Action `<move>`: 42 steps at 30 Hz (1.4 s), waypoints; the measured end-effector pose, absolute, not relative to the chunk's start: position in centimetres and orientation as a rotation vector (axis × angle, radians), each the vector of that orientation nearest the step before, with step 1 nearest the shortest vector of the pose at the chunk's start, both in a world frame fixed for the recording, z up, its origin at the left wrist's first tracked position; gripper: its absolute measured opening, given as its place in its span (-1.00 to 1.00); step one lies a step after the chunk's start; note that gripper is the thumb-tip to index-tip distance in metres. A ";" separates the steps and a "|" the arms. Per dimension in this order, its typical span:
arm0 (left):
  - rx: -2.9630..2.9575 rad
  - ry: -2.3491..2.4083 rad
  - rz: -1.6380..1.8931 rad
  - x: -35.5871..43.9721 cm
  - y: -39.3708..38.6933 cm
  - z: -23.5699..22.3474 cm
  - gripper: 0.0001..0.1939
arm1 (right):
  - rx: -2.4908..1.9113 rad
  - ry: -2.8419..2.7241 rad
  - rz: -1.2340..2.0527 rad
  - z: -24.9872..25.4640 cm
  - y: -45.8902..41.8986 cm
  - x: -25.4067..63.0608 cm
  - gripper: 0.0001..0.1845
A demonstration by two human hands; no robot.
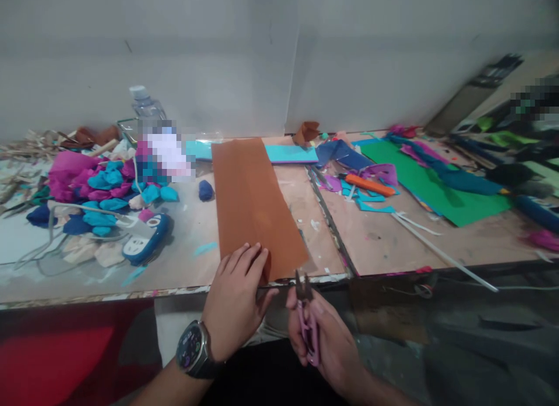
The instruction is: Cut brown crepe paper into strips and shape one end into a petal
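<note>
From where I stood, a pale grey wall (218, 56) rose behind a long, paint-marked table (375, 243). A brown sheet (253, 202) lay lengthwise across it in front of the person, its near end at the table's front edge. To the right lay a green sheet (467, 211), to the left a heap of crumpled paper (107, 176) in magenta, turquoise and dark blue. A turquoise strip (292, 154) passed under the brown sheet's far end. The left hand (238, 295) rested flat on the near end, fingers extended, pressing rather than gripping. The right hand (329, 336) was closed around pink-handled snips (314, 339), the blades slightly parted close to the sheet's near right corner; I couldn't tell whether they touched it. An orange cutter (370, 184) lay among scraps, a watch (192, 349) circled the left wrist, and a dark blue paper ball (205, 190) sat just left of the brown sheet.
</note>
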State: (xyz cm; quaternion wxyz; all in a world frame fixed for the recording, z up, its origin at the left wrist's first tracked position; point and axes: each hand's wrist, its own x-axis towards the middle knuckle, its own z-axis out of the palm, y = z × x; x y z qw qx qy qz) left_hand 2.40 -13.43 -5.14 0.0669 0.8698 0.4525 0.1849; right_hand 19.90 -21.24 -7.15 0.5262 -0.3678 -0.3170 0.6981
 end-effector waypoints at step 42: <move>2.528 1.690 0.595 -2.6 -15.5 -4.0 -0.48 | -1.343 -2.158 0.816 -3.0 -13.8 23.2 -0.88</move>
